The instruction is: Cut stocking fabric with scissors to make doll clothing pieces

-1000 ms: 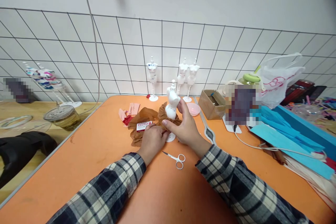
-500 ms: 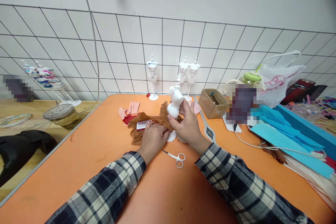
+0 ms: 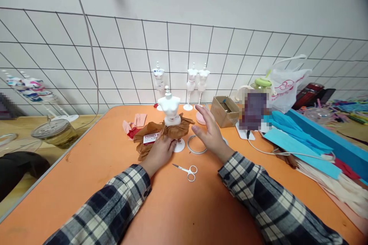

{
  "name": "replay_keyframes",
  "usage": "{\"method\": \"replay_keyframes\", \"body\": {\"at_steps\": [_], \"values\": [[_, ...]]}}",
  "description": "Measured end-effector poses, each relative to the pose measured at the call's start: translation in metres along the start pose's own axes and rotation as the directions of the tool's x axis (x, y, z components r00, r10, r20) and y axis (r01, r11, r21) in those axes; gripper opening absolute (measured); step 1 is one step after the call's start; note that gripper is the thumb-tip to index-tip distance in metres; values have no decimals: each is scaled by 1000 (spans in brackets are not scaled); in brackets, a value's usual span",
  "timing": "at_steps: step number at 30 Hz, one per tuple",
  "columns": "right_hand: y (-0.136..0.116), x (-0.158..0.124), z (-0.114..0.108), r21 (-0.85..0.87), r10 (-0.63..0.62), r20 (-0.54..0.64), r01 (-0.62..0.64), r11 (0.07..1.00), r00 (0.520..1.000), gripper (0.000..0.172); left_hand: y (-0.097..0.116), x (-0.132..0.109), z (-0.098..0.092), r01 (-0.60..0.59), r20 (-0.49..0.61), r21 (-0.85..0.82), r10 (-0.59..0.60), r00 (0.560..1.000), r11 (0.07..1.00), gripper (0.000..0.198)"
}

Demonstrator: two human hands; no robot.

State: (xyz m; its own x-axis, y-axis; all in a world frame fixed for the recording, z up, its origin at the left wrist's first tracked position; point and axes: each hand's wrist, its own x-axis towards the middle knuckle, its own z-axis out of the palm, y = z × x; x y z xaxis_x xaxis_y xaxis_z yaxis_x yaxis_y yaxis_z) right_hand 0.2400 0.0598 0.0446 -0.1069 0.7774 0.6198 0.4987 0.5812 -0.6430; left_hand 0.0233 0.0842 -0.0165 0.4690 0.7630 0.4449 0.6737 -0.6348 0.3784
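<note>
Your left hand [image 3: 157, 152] rests on the orange surface [image 3: 184, 206], fingers closed on the brown crepe paper [image 3: 152, 138] at the foot of the white mannequin [image 3: 170, 108]; the paper sits gathered around the mannequin's waist as a ruffled skirt, the loose remainder trailing left with a small red-and-white label [image 3: 150, 138] on it. The mannequin stands upright on its round base [image 3: 179, 145], just beside your left fingertips. Your right hand [image 3: 209, 132] hovers spread and empty, near the mannequin but apart from it. Below it lies a white ring [image 3: 196, 148]; small scissors [image 3: 186, 169] lie closed between your forearms. Judged state: skirt wrapped in place, the surplus paper not yet trimmed and the fastening not visible. Also present: three bare mannequins [image 3: 190, 84] against the wire grid [image 3: 120, 61], pink scraps [image 3: 134, 122], a cardboard box [image 3: 225, 110], blue paper sheets [image 3: 299, 138], a glass jar [image 3: 55, 132].
</note>
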Motion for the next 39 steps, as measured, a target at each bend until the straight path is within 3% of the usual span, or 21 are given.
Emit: {"method": "replay_keyframes", "body": {"at_steps": [4, 8, 11, 13, 14, 16, 18, 19, 20, 22, 23, 25, 31, 34, 39], "values": [[-12, 4, -4, -9, 4, 168, -2, 1000, 986, 70, 7, 0, -4, -67, 76, -42, 70, 995, 997, 24], [-18, 4, 1, 8, 62, 176, -64, 998, 982, 76, 13, 0, -10, -9, 112, -40, 14, 994, 999, 22], [-19, 4, 2, -20, 56, 120, -54, 998, 991, 67, 10, -2, -16, 54, 61, -25, -52, 997, 998, 18], [-20, 4, 0, -41, 46, 84, -43, 998, 995, 61, 1, -4, -22, 80, -9, -25, -80, 997, 996, 21], [-21, 4, 0, -51, 43, 74, -39, 998, 996, 60, -5, -5, -27, 150, -91, -24, -151, 984, 988, 18], [-21, 5, -1, -71, 37, 70, -32, 997, 997, 60, -16, -5, -37, 335, -338, -120, -356, 871, 935, 16], [-20, 8, -1, -84, 34, 81, -27, 996, 996, 61, -21, -3, -49, 293, -561, -339, -443, 699, 894, 14], [-18, 10, -1, -87, 36, 87, -28, 996, 996, 61, -20, 0, -55, 225, -611, -425, -461, 644, 877, 12], [-17, 12, 0, -86, 39, 94, -31, 996, 995, 61, -16, 2, -60, 169, -596, -483, -463, 656, 859, 13], [-14, 16, 2, -75, 45, 107, -37, 997, 993, 59, -2, 8, -66, 118, -398, -594, -418, 817, 796, 29], [-13, 18, 3, -68, 44, 107, -37, 997, 993, 57, 7, 11, -68, 113, -327, -609, -378, 866, 785, 35], [-10, 21, 5, -50, 34, 94, -29, 998, 995, 52, 22, 16, -67, 134, -238, -575, -322, 917, 807, 38], [-9, 20, 11, 53, -29, 88, 24, 998, 996, 40, 29, 19, -55, 141, -216, -577, -316, 924, 804, 46], [-12, 18, 12, 4, 21, 103, -21, 1000, 994, 46, 26, 17, -51, 124, -232, -583, -311, 922, 803, 52], [-19, 14, 8, -16, 15, 71, -14, 1000, 997, 49, 26, 15, -48, 46, -239, -757, -342, 909, 652, 51]]}}
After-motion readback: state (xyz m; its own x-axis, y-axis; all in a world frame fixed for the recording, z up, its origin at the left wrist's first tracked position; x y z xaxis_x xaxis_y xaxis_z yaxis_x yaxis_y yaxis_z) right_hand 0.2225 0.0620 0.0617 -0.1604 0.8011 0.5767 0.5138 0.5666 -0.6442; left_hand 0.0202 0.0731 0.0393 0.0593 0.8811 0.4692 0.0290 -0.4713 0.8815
